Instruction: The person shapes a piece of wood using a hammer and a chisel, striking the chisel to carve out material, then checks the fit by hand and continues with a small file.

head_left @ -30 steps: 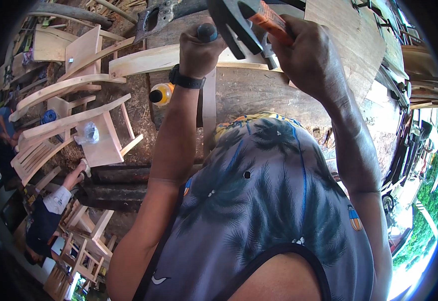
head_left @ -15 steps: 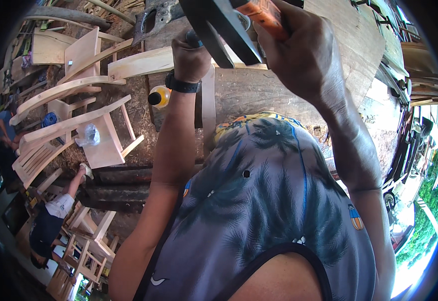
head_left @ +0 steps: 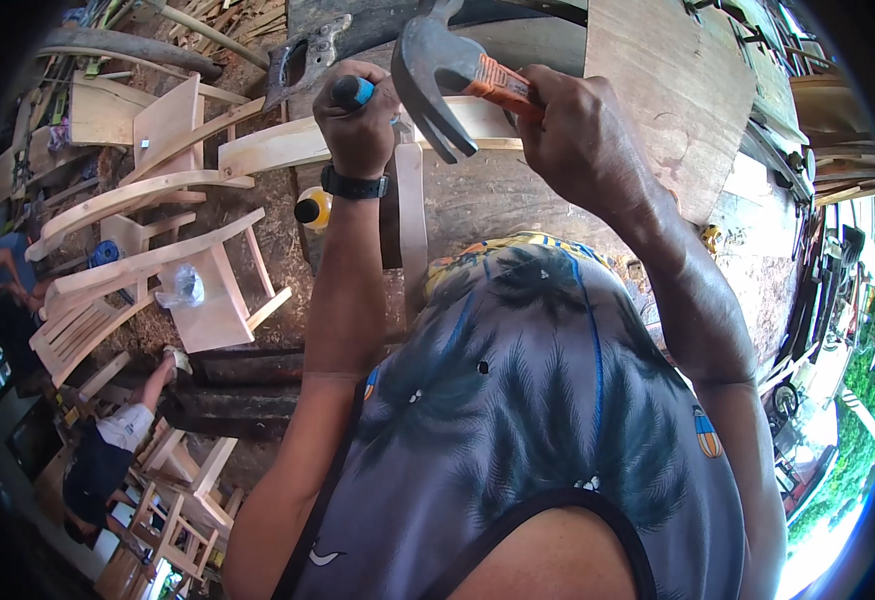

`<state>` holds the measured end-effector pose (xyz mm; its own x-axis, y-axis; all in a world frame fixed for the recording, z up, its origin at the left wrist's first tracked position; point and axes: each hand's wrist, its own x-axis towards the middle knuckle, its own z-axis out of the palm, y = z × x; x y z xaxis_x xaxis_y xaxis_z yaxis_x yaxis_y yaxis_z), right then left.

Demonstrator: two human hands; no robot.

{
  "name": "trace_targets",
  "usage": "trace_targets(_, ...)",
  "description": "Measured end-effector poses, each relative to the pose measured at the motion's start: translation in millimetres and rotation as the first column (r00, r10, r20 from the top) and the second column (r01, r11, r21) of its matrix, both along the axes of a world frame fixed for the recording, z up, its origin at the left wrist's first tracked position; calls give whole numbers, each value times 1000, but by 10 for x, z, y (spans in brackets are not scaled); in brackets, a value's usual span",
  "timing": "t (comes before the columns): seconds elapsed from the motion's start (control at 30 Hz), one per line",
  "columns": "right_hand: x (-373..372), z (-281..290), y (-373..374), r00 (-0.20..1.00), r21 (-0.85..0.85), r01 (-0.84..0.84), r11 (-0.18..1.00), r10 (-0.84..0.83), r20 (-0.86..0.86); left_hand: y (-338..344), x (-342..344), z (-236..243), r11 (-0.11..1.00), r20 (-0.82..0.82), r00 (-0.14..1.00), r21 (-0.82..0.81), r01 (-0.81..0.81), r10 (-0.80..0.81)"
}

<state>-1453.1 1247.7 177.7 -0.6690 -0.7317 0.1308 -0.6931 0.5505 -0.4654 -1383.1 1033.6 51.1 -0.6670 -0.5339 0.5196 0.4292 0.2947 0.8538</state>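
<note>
My left hand [head_left: 359, 125], with a black watch at its wrist, is closed around a chisel-like tool with a blue and black handle [head_left: 353, 92]. The tool's working end is mostly hidden behind the fist, over a pale curved wooden piece [head_left: 277, 148]. In my right hand [head_left: 582, 135] is a claw hammer [head_left: 435, 85], gripped by its orange handle. The dark hammer head hangs in the air just right of my left fist, apart from the tool. A narrow pale wooden strip [head_left: 412, 205] runs from the curved piece toward my body.
A handsaw [head_left: 302, 62] lies beyond my left hand. Next to my left forearm stands a yellow bottle with a black cap [head_left: 313, 207]. Unfinished wooden chairs [head_left: 212, 300] crowd the left side. Another person [head_left: 97, 460] is at the lower left. A plywood sheet [head_left: 672, 100] lies at right.
The hammer and my right hand have moved slightly down and left, and the whole hammer head now shows. My left fist has turned, so the tool's blue handle end is more visible.
</note>
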Motion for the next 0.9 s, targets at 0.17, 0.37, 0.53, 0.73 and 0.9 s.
trace_targets(0.17,11,31,51,999,20,35,999,-35,-3,82,-12,7,962,50,976,190,198,-211)
trace_targets(0.37,-1,57,57,999,-42,42,998,-42,6,110,-27,-28,951,83,971,239,198,-223)
trace_targets(0.53,-12,102,43,997,-29,60,998,-59,46,98,-57,-27,949,72,973,246,196,-219)
trace_targets(0.73,-17,110,45,998,-29,43,999,-42,37,92,-39,-31,953,91,973,239,187,-214)
trace_targets(0.9,-6,111,39,999,-23,47,999,-46,15,102,-33,-3,950,79,974,248,189,-214)
